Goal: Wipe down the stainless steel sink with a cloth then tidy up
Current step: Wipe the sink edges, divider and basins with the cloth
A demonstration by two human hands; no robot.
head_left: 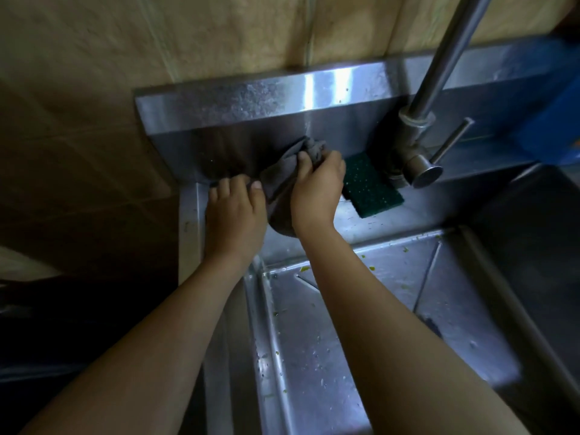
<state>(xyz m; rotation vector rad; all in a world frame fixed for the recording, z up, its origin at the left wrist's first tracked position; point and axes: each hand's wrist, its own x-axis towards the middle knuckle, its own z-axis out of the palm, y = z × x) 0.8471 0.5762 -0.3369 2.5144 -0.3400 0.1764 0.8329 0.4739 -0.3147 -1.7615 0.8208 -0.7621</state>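
A grey cloth (282, 180) is bunched up on the back ledge of a stainless steel sink (314, 340), slightly toward twelve o'clock from the middle of the view. Its upper end is pressed against the upright steel backsplash (251, 98), and its lower end hangs down toward the basin.

The right hand (317, 189) holds the cloth from the three o'clock side. Its grip is narrow, with fingers and thumb curled round the bunched fabric. The left hand (235, 211) rests on the ledge at nine o'clock of the cloth. Its grip is wide and loose, the fingers are lightly bent with their tips at the foot of the backsplash, and the thumb touches the cloth's edge. Both bare forearms reach in from six o'clock.

A dark green scouring sponge (370, 186) lies flat on the ledge just beside the right hand, at three o'clock of it. Next to the sponge, toward two o'clock, stands a steel faucet (420, 133). Its spout rises out of view toward one o'clock and its thin lever (452, 139) sticks out to the side.

The basin runs from the middle of the view down to five o'clock. Its floor is wet, with small green scraps (304, 269) scattered on it. Beige wall tiles (157, 42) fill the view from nine to twelve o'clock. A blurred blue object (552, 120) sits at the edge at two o'clock.
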